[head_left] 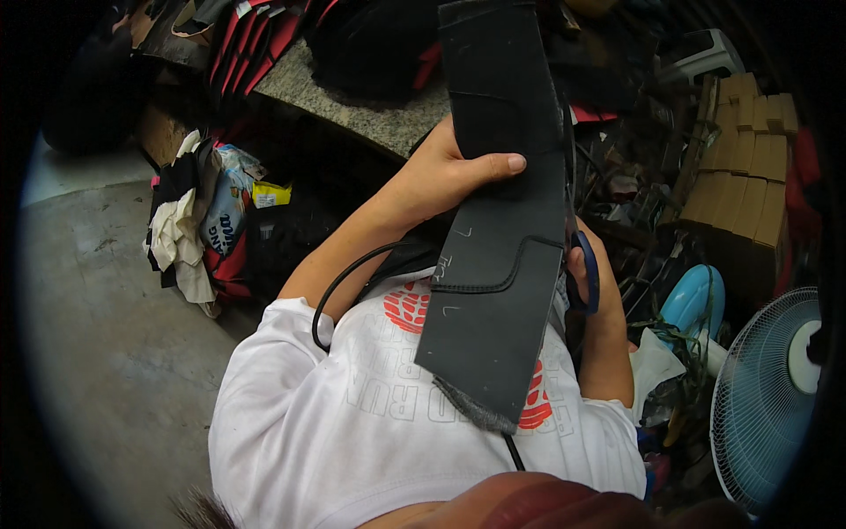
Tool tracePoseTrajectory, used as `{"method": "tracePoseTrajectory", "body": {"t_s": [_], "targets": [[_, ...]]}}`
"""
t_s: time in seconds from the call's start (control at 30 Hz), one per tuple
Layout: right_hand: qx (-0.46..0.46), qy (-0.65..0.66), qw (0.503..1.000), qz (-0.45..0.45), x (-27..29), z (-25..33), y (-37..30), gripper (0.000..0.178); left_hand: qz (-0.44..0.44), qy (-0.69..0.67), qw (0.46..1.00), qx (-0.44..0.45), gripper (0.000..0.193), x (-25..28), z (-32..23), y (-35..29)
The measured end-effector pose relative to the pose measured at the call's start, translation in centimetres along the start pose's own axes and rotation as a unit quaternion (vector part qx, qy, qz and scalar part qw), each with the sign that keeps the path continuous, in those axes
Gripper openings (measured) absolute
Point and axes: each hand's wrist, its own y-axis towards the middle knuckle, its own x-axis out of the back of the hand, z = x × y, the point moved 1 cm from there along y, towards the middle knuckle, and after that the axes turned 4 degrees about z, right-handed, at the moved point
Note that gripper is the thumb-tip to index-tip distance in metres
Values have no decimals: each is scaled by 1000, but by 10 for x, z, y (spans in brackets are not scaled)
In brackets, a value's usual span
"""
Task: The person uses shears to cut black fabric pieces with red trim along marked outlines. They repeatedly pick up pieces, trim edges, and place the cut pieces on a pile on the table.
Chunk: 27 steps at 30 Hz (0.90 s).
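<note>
A long black strip of leather-like sheet (489, 326) hangs lengthwise in front of my chest. It carries a curved stitched seam and pale hand-drawn marks, and a fuzzy grey layer shows at its lower end. My left hand (454, 176) is closed on its left edge, thumb flat on top and the other fingers hidden behind. At the strip's right edge, my right hand (589, 251) grips a pair of scissors with dark blue handles (585, 273). The blades run up along that edge; how far they are apart is hard to see.
A speckled stone worktop (352, 106) lies ahead, with black and red pieces (256, 48) on it. Cloth scraps and bags (189, 229) are heaped at left. To the right are stacked tan cardboard pieces (745, 167), a light blue round object (693, 300) and a fan (762, 397).
</note>
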Motion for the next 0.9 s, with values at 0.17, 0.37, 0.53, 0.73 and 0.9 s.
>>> {"method": "tracePoseTrajectory", "body": {"t_s": [0.17, 0.37, 0.53, 0.73, 0.9], "targets": [[6, -18, 1000, -21, 0, -3, -7, 45, -12, 12, 1000, -8, 33, -5, 0, -2], [-26, -18, 999, -24, 1, -11, -11, 37, -12, -10, 1000, 11, 36, -7, -1, -4], [12, -16, 998, -54, -5, -11, -5, 37, 10, -77, 996, 36, 36, -15, 2, -6], [22, 20, 998, -56, -3, -2, 4, 38, 41, -52, 997, 50, 37, -17, -3, -9], [15, 37, 998, -45, 0, -4, 12, 34, 42, -98, 993, 55, 37, -16, -6, -9]]}}
